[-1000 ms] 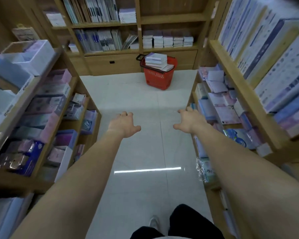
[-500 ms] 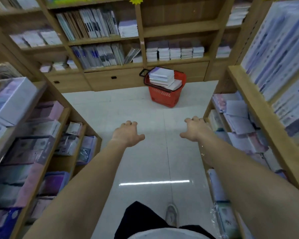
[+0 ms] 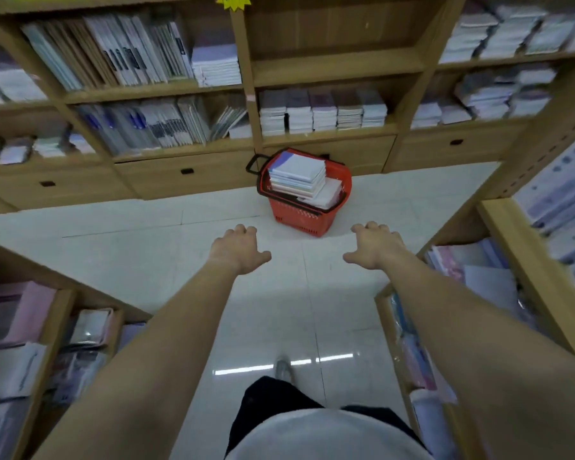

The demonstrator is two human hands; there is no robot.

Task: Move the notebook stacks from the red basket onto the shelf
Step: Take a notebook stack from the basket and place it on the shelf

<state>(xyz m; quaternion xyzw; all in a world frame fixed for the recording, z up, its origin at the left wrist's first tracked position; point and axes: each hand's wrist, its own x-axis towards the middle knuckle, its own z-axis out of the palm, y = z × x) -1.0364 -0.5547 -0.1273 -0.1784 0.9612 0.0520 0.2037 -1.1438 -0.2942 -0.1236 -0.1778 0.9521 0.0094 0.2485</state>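
Closing on the basket (image 3: 304, 212) by the shelf (image 3: 326, 136), left hand (image 3: 238, 249) and right hand (image 3: 374, 245) spread and empty, tall stack (image 3: 297, 175) inside seemingly leaning, liable to slide if grabbed unevenly.

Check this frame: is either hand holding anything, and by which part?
Nothing is held. The left hand and right hand are open and empty, short of the red basket.

Dim, even light — ceiling-lamp glare on floor (image 3: 279, 363); edges blurred, bowed.
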